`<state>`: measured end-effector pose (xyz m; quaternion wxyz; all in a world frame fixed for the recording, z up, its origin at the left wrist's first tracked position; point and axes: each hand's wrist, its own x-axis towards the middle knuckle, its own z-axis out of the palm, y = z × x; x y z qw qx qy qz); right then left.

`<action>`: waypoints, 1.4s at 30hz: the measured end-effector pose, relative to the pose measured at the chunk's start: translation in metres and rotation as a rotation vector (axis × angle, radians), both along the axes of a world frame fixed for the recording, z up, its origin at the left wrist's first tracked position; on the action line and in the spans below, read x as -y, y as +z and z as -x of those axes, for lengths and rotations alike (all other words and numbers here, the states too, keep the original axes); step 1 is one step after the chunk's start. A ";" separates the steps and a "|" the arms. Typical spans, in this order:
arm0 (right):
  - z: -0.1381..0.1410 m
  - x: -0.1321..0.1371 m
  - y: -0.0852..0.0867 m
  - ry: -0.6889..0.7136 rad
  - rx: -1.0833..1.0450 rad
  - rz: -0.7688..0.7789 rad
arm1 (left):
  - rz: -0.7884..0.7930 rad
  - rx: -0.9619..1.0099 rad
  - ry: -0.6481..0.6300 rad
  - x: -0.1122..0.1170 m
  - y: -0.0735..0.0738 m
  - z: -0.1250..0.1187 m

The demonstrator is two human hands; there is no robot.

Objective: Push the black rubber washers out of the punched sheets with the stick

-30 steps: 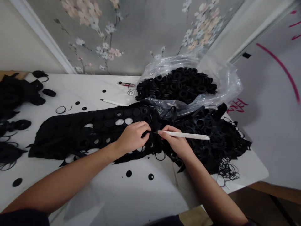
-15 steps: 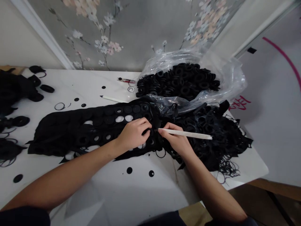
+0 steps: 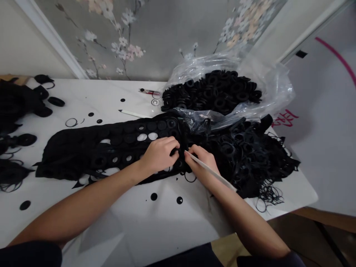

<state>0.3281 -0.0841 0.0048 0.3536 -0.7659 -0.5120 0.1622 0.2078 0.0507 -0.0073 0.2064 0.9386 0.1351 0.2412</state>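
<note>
A long black rubber sheet (image 3: 83, 148) lies across the table, with rows of round cuts and several holes where white shows through. My left hand (image 3: 160, 154) rests on its right part, fingers curled and gripping the sheet near the right end. Pinched in my right hand (image 3: 204, 165) is a slim white stick (image 3: 214, 173), pencil-like, its front end close to the sheet's right edge and its back end slanting down over my wrist. The stick's tip is too hidden to make out. Only a small gap separates the fingers of both hands.
Behind, a clear plastic bag (image 3: 275, 83) holds a heap of black rubber rings (image 3: 219, 91). Black rubber scraps (image 3: 244, 148) pile up on the right. More black pieces (image 3: 19, 104) lie at left. A white pencil (image 3: 132, 113) and loose black discs (image 3: 154, 196) lie on the white table (image 3: 155, 230).
The back end of the white stick has swung down towards my right wrist, as my right hand turned slightly. My left hand stays at the same part of the sheet.
</note>
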 end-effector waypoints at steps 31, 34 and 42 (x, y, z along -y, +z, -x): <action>-0.002 -0.020 -0.003 -0.179 0.093 0.088 | -0.232 0.640 -0.232 -0.010 0.018 0.015; -0.005 -0.020 -0.003 -0.218 0.016 0.091 | -0.208 0.792 -0.281 0.004 0.047 0.029; -0.025 -0.007 0.008 -0.144 -0.441 -0.104 | 0.269 -0.451 -0.168 0.033 0.057 0.053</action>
